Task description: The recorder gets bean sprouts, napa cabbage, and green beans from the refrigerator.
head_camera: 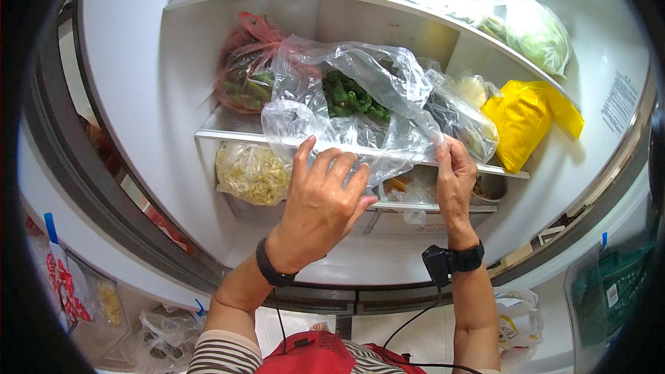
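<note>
A clear plastic bag (358,135) lies with its mouth spread wide on the refrigerator's middle shelf (236,135). Inside it are green peppers (350,98), partly covered by folds of plastic. My right hand (455,166) pinches the bag's rim at its right side between thumb and fingers. My left hand (328,192) is held over the near edge of the bag, fingers apart and nothing in its grasp. Whether its fingertips touch the plastic I cannot tell. Both wrists wear black bands.
A red bag of greens (241,78) sits left of the clear bag. To its right are a wrapped bundle (462,119) and a yellow bag (522,119). Bean sprouts (252,171) stand below. Bagged vegetables (537,34) fill the upper shelf, and loaded door racks (98,301) flank me.
</note>
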A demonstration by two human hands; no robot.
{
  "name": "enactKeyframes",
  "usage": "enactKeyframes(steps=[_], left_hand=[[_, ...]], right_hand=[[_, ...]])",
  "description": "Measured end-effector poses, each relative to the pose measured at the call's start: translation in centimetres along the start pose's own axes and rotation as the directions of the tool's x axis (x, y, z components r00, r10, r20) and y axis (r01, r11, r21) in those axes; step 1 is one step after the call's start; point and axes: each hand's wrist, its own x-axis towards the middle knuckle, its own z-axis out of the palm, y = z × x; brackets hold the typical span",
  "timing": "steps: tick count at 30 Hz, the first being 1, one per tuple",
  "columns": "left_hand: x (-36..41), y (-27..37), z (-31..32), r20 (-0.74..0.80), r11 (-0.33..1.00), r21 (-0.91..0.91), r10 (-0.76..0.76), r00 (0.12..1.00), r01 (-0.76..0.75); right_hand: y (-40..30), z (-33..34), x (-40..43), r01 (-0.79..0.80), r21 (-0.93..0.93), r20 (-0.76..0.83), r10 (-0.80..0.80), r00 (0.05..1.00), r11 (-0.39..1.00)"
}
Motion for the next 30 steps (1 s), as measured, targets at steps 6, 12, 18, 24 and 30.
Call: enactKeyframes(steps=[6, 12, 18, 24, 30], left_hand=[[0.0, 0.1, -0.8, 0.030, 0.996, 0.071, -0.048, 0.998, 0.046], [-0.1, -0.7, -0.5, 0.036, 0.984, 0.161, -0.080, 0.996, 0.073], [-0.5, -1.3, -0.4, -0.024, 0.974, 0.222, 0.041, 0.999, -0.035], [0.5, -1.5, -1.4, -0.188, 0.992, 0.081, -0.079, 0.979, 0.095], [2.2, -3.4, -0.5, -0.316, 0.967, -0.213, -0.203, 0.927, 0.139]], right_hand=[[-1.9, -0.5, 0.0, -0.086, 0.175, 0.020, 0.084, 0.996, 0.981], [-4.1, -0.9, -0.7, -0.098, 0.348, 0.062, 0.082, 0.995, 0.932], [-4.5, -1.8, -3.3, -0.043, 0.418, -0.045, 0.068, 0.997, 0.907], [-2.8, -5.0, -4.4, 0.041, 0.492, -0.212, 0.074, 0.974, 0.870], [-4.5, -5.7, -6.5, 0.270, 0.267, -0.086, -0.256, 0.963, 0.925]])
